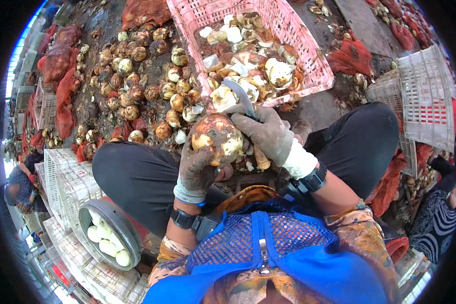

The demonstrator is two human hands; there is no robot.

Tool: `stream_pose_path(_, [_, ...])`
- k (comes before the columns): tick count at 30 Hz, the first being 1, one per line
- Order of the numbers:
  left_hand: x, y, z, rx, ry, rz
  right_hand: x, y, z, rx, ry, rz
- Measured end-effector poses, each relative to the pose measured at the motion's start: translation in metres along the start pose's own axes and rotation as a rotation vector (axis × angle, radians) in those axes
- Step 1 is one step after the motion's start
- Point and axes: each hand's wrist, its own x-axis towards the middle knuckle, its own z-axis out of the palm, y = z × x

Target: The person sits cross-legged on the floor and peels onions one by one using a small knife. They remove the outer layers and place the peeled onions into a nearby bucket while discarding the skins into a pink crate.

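Observation:
In my gloved left hand (197,167) is a large, dirty onion-like bulb (217,140) with brown, cracked outer skin and pale patches. My gloved right hand (268,131) holds a curved knife (240,95) by its wooden handle (261,157), and its fingers are close to the bulb's right side. The blade points up and left, over the near edge of a pink plastic crate (319,81). Inside that crate lie peeled skins and pale trimmings (247,68). Whether the fingertips of my right hand touch the bulb is hard to tell.
Unpeeled bulbs (131,89) cover the ground at the left front. A grey bucket (135,243) with peeled white bulbs (108,247) stands beside white crates (66,178) at my left. More white crates (427,98) and red mesh sacks (351,57) are at right. People (21,186) sit at both sides.

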Motion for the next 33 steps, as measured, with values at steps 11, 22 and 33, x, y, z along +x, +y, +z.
stream_pose_path(11, [-0.003, -0.005, -0.014, -0.367, -0.045, 0.079, 0.001, -0.016, -0.005, -0.347, 0.123, -0.034])
stream_pose_path(22, [0.024, -0.053, -0.030, 0.154, 0.360, 0.275, -0.022, -0.004, 0.013, -0.695, 0.017, -0.173])
stream_pose_path(33, [0.020, -0.050, -0.041, 1.139, 0.200, 0.462, -0.022, -0.011, 0.004, -0.720, -0.050, -0.128])
